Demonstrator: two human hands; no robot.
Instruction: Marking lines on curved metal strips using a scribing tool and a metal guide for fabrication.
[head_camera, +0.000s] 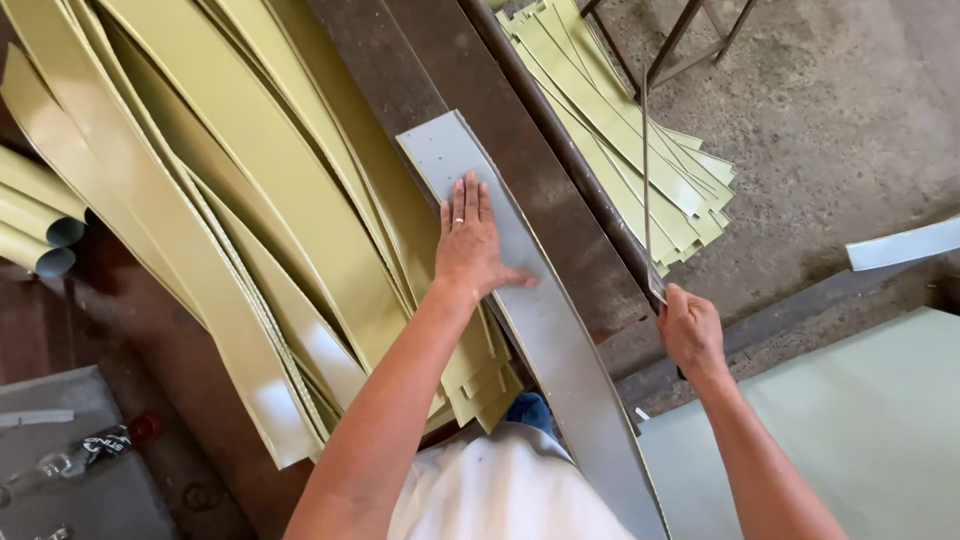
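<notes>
The person's left hand (468, 243) lies flat and open, fingers together and pointing toward 12 o'clock, thumb spread toward 3 o'clock, pressing on a long grey strip (545, 320). That strip runs from its squared far end at about 11 o'clock of the hand down toward 5 o'clock, where it passes beside the person's white shirt (510, 490) and leaves the picture at the bottom edge. It rests on a dark brown workbench (545, 190), whose far edge is a raised dark rail (560, 150) running from 12 o'clock toward 5 o'clock.

The right hand (690, 330) is closed around the lower end of a thin metal lever (646, 180), which rises almost straight toward 12 o'clock from the fist and stands just past the bench rail.

At 9 o'clock of the left hand, a thick heap of long olive-yellow strips (250, 200) covers most of the bench, its near edges touching the grey strip's left side. Between the grey strip's right edge and the rail, a narrow band of bare bench remains.

Beyond the rail, at 1 o'clock, a pile of shorter olive-yellow strips (640, 170) lies on the concrete floor (850, 120), with open floor around it toward 3 o'clock. A pale green sheet (880, 420) fills the corner at 4 o'clock of the right hand.
</notes>
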